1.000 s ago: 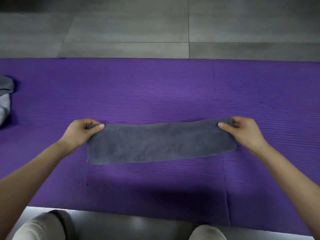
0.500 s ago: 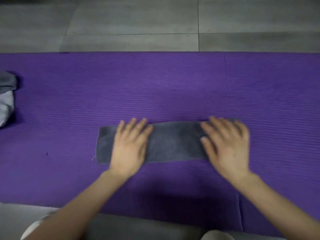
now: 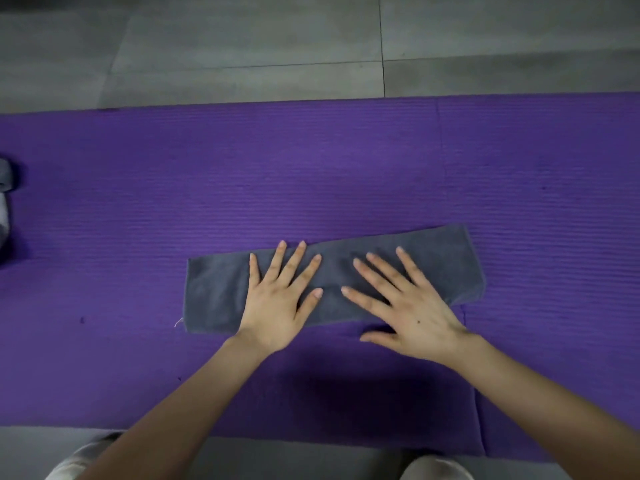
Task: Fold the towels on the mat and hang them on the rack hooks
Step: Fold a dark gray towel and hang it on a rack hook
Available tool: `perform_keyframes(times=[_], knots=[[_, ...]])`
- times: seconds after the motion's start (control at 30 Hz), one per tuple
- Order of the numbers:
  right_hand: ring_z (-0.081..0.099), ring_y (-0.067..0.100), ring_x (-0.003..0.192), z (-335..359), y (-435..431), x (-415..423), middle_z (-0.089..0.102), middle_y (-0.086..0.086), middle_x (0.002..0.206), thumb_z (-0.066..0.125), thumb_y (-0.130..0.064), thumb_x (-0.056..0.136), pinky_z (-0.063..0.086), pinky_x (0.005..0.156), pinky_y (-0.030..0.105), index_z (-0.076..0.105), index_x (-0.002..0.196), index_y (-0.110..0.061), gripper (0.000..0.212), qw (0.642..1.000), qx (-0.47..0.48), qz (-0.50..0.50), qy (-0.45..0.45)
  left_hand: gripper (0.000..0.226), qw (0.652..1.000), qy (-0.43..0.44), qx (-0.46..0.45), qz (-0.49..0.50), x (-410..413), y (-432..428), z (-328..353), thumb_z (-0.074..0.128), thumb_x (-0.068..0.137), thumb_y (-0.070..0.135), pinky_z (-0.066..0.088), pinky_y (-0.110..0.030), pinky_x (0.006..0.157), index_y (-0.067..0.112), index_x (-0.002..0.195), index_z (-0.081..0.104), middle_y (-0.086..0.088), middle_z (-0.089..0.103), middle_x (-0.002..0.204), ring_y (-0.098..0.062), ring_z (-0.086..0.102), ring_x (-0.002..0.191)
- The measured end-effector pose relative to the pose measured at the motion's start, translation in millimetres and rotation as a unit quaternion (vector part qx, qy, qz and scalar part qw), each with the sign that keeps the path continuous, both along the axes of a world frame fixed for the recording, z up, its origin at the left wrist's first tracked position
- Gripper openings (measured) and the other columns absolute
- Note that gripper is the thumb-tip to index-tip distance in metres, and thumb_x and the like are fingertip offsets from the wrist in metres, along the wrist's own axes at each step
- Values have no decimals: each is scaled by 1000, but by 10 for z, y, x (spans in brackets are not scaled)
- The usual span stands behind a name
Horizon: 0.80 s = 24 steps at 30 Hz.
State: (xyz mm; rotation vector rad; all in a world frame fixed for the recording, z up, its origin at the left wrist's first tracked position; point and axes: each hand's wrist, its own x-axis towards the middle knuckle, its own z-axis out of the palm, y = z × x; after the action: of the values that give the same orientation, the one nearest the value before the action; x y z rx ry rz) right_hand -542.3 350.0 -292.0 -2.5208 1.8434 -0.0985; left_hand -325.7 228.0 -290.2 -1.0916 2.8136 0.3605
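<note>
We press both palms flat, fingers spread, gripping nothing: left hand and right hand on the folded grey towel mid-mat; more grey cloth lies at the mat's left edge; grey floor tiles lie beyond.

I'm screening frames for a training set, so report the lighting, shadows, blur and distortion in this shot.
Head view: dim, even light, no glare on the purple mat. Head view: a soft dark shadow lies on the mat between the forearms. Head view: the grey towel, left hand and right hand look sharp; the mat's far edge runs tilted and slightly curved.
</note>
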Motion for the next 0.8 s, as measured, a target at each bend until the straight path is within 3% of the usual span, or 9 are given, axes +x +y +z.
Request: perform_keyframes(times=[0.1,0.17,0.3,0.43,0.53,0.6,0.7,0.73,0.8], knots=[[51,27,126,-22,70,-49,53,5,138,64,-48,81,37,105,54,43,135,-29,60,998,-29,47,10,44,989,143,-2,-49,-2,126,161,40,95,41,30,-46,109,15,123,61,-9,54,133,-27,43,128],[59,22,117,-20,7,-91,61,-1,129,57,-40,87,45,99,47,52,129,-31,43,998,-30,45,-19,37,978,194,19,-79,-34,243,225,47,93,37,38,-35,101,12,113,65,-5,61,119,-20,52,114],[69,16,92,254,-203,-79,72,-6,103,48,-34,86,55,78,32,70,109,-24,33,991,21,1,-136,50,985,152,71,-45,-125,287,239,48,89,49,47,-37,92,12,121,59,-2,62,116,-18,56,108],[58,11,111,765,-472,-118,65,-9,120,56,-31,92,39,93,25,61,123,-28,32,956,173,-76,-224,62,992,101,54,-58,-303,178,450,54,75,61,54,-32,73,14,115,57,-2,67,100,-23,64,88],[59,13,107,1122,-679,-289,66,-5,115,61,-25,91,43,95,30,62,119,-23,28,891,334,-68,-301,60,988,118,97,-22,-406,92,796,68,73,53,43,-28,63,18,119,51,-1,67,84,-19,64,74],[64,21,99,1283,-744,-380,70,3,104,66,-21,88,48,89,35,64,110,-19,22,856,357,-97,-361,61,975,131,179,-5,-475,-2,1031,74,72,47,33,-24,56,23,121,46,1,60,67,-7,52,55],[65,18,93,1421,-721,-454,70,-1,95,67,-34,85,48,87,34,65,104,-22,23,885,232,-200,-352,58,932,196,303,29,-524,-153,1295,77,70,43,29,-21,46,41,118,45,-15,50,57,-9,34,44],[64,13,93,1466,-667,-465,69,-5,96,64,-39,85,47,87,30,65,105,-23,26,894,147,-252,-341,56,909,227,346,52,-529,-190,1364,77,70,44,31,-22,45,46,117,46,-17,48,58,-12,36,46],[60,9,87,1588,-487,-415,67,-9,90,57,-49,86,42,78,26,64,106,-26,31,867,-12,-364,-340,51,849,301,420,110,-531,-222,1489,78,71,42,41,-26,52,47,115,52,-19,53,64,-19,49,54]])
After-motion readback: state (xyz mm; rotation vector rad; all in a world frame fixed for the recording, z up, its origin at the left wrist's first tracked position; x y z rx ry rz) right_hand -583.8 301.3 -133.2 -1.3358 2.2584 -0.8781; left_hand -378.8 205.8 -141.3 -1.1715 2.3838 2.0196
